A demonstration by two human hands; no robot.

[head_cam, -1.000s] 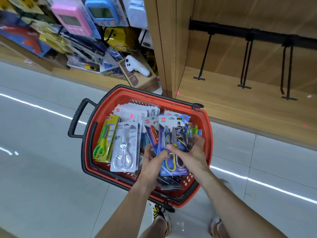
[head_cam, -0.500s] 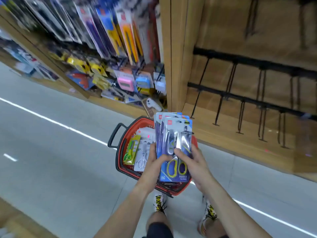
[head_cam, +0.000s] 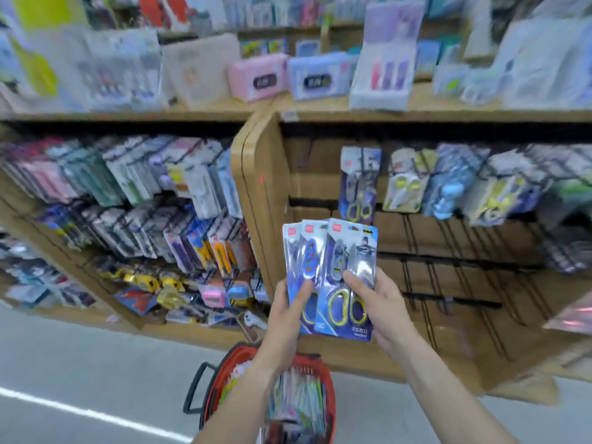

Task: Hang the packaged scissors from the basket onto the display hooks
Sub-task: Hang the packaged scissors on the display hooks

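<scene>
— Hands?

— My left hand [head_cam: 285, 310] and right hand [head_cam: 379, 307] both grip a fanned stack of scissor packs [head_cam: 333, 277], thumbs on the fronts, so the hang holes stay uppermost.

— Location?

— Raised before the display hooks [head_cam: 416, 238], just below a matching hung pack [head_cam: 360, 184]. The basket [head_cam: 330, 392] sits below, stock remaining.

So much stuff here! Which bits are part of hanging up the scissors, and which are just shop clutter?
Part of the job:
fanned scissor packs, held by left hand and right hand
red basket
matching pack already hung
bare hooks

Just there:
pink case
blue case
utility knives
</scene>
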